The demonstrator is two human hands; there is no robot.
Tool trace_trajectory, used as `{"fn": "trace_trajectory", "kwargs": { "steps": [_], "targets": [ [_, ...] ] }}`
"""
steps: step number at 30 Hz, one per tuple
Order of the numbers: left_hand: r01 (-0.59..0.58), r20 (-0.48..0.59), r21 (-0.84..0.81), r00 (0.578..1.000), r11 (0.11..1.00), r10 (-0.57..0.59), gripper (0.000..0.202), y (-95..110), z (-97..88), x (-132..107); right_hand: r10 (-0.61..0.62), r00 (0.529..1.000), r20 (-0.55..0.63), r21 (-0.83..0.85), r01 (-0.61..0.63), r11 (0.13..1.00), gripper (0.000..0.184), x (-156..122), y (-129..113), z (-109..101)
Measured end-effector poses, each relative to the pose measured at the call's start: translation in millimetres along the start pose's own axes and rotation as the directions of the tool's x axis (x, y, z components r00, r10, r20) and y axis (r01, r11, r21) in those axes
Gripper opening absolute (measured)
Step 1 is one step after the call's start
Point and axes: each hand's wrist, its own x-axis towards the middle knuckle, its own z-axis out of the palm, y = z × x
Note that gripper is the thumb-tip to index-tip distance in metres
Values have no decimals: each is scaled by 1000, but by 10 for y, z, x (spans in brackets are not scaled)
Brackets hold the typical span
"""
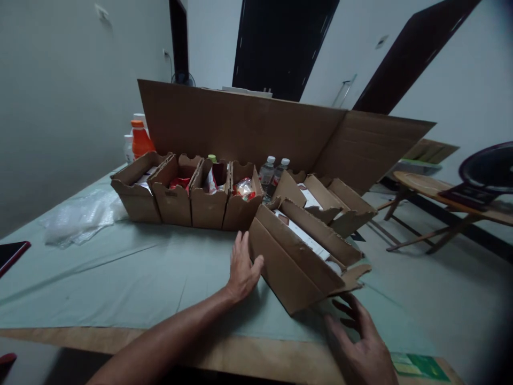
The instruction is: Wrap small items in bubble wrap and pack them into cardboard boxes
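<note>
A brown cardboard bin (288,262) with white boxes (302,235) inside stands at an angle on the cloth-covered table, its near end flap bent outward. My left hand (243,267) is beside its left side, fingers stretched out; whether the fingertips touch the cardboard I cannot tell. Close to the near end, below the bent flap, is my right hand (356,331) with thumb and fingers apart and nothing between them. Behind this bin are two similar bins, one of them (316,195) holding a white box.
Several cardboard bins (172,206) with packets form a row at the left. Bubble wrap (80,216), an orange bottle (141,140) and clear bottles (267,170) are around them. A tall cardboard panel (240,117) rises behind. A phone (12,254) lies at the left edge.
</note>
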Motion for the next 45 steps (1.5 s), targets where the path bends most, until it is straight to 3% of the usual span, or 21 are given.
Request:
{"fn": "trace_trajectory", "kwargs": {
  "steps": [3,6,9,12,18,22,27,32,36,41,45],
  "targets": [
    [-73,90,-1,993,997,73,72,-90,127,-245,93,991,92,95,-102,990,77,154,90,29],
    [-95,220,6,971,995,92,71,-124,161,-384,157,967,199,167,-192,967,65,313,131,112],
    [-110,318,-1,942,994,104,73,-138,159,-371,198,949,246,173,-244,954,58,382,114,229],
    [-108,353,-32,929,994,112,76,-162,137,-294,217,955,203,119,-244,962,62,349,11,338],
    [-85,355,-80,928,993,108,71,-203,25,-226,125,967,220,115,-153,981,43,244,-251,479],
    [-54,341,-88,937,995,81,70,-192,-3,-239,123,963,239,22,-132,991,46,344,-289,531],
    [-2,329,-85,944,996,30,69,-190,26,-253,84,968,235,-94,-63,994,54,700,-354,682],
    [0,277,-108,960,994,30,61,-224,42,-247,17,993,116,-196,6,980,50,1194,-457,973],
    [4,258,-87,966,996,19,54,-261,51,-233,-26,999,33,-163,31,986,51,1264,-508,1110],
    [-18,229,-66,973,998,33,48,-297,96,-239,-254,958,133,-31,260,965,42,1062,-620,1245],
    [-29,212,-51,976,998,39,47,-296,118,-233,-335,930,152,12,337,941,49,1182,-678,1368]
  ]
}}
